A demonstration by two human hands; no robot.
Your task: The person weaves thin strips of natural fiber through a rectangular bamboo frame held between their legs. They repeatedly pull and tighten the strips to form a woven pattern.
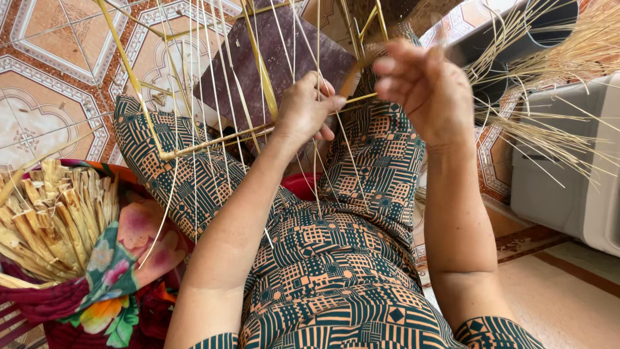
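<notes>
My left hand is closed around thin bamboo strips of a half-woven frame that rests over my knees. Many pale upright strips rise from a horizontal bamboo rim. My right hand is raised just to the right, fingers curled and pinching a strip near the top of the weave. A dark wooden board lies under the frame on the tiled floor. My legs in patterned green and orange cloth fill the middle.
A bundle of cut bamboo slats sits in floral cloth at the left. Loose thin strips fan out of a dark tube at the upper right. A grey plastic box stands at the right.
</notes>
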